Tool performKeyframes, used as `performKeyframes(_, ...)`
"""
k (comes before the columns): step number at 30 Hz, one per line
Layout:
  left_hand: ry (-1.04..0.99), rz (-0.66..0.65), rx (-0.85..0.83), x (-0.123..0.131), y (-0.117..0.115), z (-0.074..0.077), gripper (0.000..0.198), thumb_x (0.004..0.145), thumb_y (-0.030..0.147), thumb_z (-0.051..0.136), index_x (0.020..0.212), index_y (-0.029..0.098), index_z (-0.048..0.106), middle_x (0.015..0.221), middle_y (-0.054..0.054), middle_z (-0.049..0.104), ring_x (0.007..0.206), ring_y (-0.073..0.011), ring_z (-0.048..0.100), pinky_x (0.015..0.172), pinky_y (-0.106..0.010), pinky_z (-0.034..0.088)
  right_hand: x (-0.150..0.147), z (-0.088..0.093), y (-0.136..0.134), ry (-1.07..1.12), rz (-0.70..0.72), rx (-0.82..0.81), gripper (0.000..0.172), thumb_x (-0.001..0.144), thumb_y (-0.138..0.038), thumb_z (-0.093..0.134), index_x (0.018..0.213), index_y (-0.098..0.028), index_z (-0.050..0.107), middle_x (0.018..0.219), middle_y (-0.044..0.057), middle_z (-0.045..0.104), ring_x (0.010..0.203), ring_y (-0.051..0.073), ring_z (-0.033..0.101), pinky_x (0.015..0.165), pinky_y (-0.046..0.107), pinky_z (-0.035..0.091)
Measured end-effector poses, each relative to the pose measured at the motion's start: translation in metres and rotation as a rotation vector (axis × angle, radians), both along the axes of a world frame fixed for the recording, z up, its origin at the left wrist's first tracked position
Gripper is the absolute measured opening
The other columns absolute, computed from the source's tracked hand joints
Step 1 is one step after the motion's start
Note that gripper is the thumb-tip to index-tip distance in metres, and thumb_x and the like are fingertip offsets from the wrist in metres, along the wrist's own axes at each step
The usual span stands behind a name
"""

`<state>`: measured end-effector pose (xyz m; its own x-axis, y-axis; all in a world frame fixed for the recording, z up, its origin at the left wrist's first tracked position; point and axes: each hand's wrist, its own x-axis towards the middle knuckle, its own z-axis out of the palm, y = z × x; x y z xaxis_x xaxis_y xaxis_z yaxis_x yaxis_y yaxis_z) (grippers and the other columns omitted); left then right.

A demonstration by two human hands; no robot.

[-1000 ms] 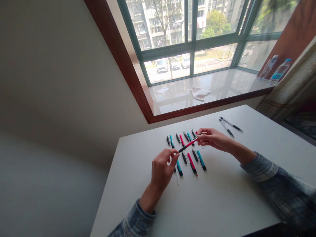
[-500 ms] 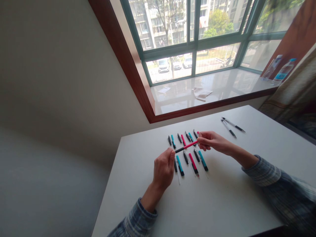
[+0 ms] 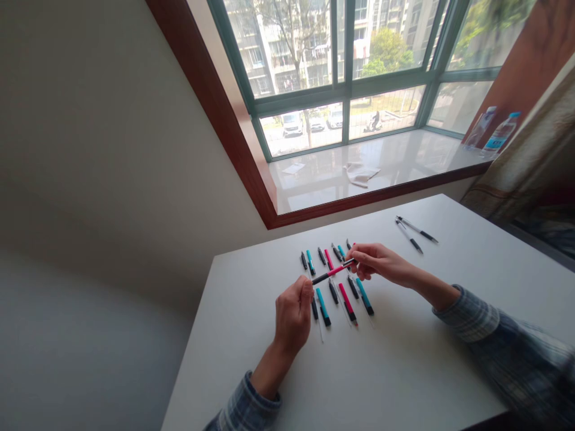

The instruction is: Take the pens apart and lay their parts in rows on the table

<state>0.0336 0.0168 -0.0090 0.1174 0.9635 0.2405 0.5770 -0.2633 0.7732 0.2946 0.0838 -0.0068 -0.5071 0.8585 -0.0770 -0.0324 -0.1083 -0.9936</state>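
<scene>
Between my two hands is a pink and black pen [image 3: 335, 272], raised over rows of pen parts. My left hand [image 3: 291, 314] is closed around its black grip end. The fingertips of my right hand [image 3: 381, 262] pinch the other end, where a dark clip shows beside the pink barrel. Under and around the pen lie blue barrels [image 3: 323, 306], pink barrels [image 3: 347, 301], black grip pieces [image 3: 333, 292] and thin pale refills [image 3: 321, 332]. Some of the far parts are partly hidden by my right hand.
Two whole pens [image 3: 409, 237] with clear barrels and black grips lie crossed at the table's far right. Beyond the white table [image 3: 395, 365] is a window sill [image 3: 314, 188] with a crumpled cloth [image 3: 360, 174] and plastic bottles [image 3: 501, 136]. A wall borders the left.
The pen has turned in my hands, so its dark clip now shows near my right fingers where pink showed before. The whole view has shifted slightly.
</scene>
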Motion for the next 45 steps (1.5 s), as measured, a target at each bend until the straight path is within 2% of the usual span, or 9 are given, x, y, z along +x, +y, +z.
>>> performKeyframes(8,-0.014,-0.015,0.007,-0.002,0.002,-0.001,0.045,0.108,0.045,0.035,0.071,0.021,0.044,0.064,0.003,0.047,0.059,-0.0135,0.043,0.061,-0.027,0.033,0.001,-0.001,0.001,-0.033,0.006,0.044,0.05,0.086,-0.047,0.079,0.125,-0.019,0.066,0.107,0.008,0.071,0.086,0.017,0.069,0.067,0.027,0.053)
performKeyframes(11,-0.019,-0.048,0.019,-0.002,0.002,-0.001,0.044,0.108,0.045,0.036,0.072,0.021,0.046,0.066,0.002,0.049,0.062,-0.0144,0.046,0.063,-0.027,0.035,0.001,-0.001,-0.001,-0.062,0.138,-0.036,0.053,0.092,-0.053,0.07,0.131,-0.017,0.063,0.098,0.008,0.072,0.075,0.014,0.066,0.062,0.025,0.05)
performKeyframes(17,-0.014,-0.103,0.094,-0.003,0.004,-0.003,0.043,0.107,0.042,0.039,0.073,0.02,0.053,0.069,0.0,0.053,0.067,-0.0161,0.048,0.067,-0.028,0.038,-0.005,0.003,-0.006,-0.071,0.352,-0.063,0.052,0.098,-0.059,0.057,0.107,-0.011,0.073,0.066,-0.001,0.059,0.051,0.007,0.044,0.047,0.021,0.032)
performKeyframes(24,-0.03,-0.121,0.12,-0.005,0.005,-0.007,0.047,0.107,0.044,0.039,0.069,0.019,0.053,0.067,-0.001,0.053,0.065,-0.0161,0.049,0.065,-0.027,0.039,-0.009,0.007,-0.007,-0.069,0.286,-0.02,0.042,0.083,-0.048,0.081,0.108,-0.017,0.068,0.088,0.0,0.064,0.067,0.008,0.052,0.056,0.019,0.04)
performKeyframes(27,-0.057,-0.137,0.105,-0.006,0.005,-0.006,0.047,0.107,0.043,0.039,0.068,0.019,0.052,0.067,-0.001,0.051,0.064,-0.0155,0.048,0.064,-0.027,0.038,-0.014,0.006,-0.011,-0.051,0.382,-0.086,0.046,0.092,-0.053,0.07,0.123,-0.019,0.066,0.096,0.003,0.069,0.061,0.007,0.052,0.05,0.018,0.037)
performKeyframes(30,-0.088,-0.145,0.107,-0.007,0.006,-0.005,0.047,0.107,0.042,0.039,0.068,0.019,0.051,0.067,-0.001,0.05,0.064,-0.0154,0.048,0.064,-0.028,0.037,-0.021,0.005,-0.017,-0.025,0.451,-0.092,0.048,0.099,-0.057,0.058,0.117,-0.014,0.07,0.081,0.003,0.068,0.053,0.006,0.048,0.047,0.019,0.035)
performKeyframes(36,-0.24,-0.08,0.048,-0.006,0.007,-0.004,0.049,0.106,0.046,0.04,0.064,0.02,0.043,0.063,0.001,0.044,0.061,-0.0144,0.044,0.06,-0.028,0.035,-0.027,0.007,-0.023,-0.082,0.323,0.048,0.037,0.085,-0.049,0.079,0.096,-0.016,0.069,0.081,0.001,0.068,0.07,0.013,0.062,0.064,0.024,0.048)
performKeyframes(39,-0.331,-0.016,0.008,-0.005,0.008,-0.002,0.048,0.105,0.048,0.04,0.066,0.021,0.039,0.063,0.002,0.042,0.06,-0.014,0.043,0.059,-0.028,0.037,-0.026,0.006,-0.022,-0.074,0.276,0.102,0.033,0.087,-0.047,0.076,0.094,-0.017,0.065,0.086,0.002,0.067,0.078,0.016,0.062,0.073,0.029,0.05)
performKeyframes(45,-0.175,-0.039,0.051,-0.003,0.007,0.002,0.035,0.103,0.043,0.047,0.077,0.021,0.049,0.068,0.003,0.049,0.065,-0.0139,0.048,0.065,-0.026,0.041,-0.026,0.007,-0.022,-0.017,0.172,0.146,0.037,0.098,-0.053,0.06,0.09,-0.017,0.064,0.075,-0.002,0.052,0.061,0.011,0.043,0.056,0.025,0.037)
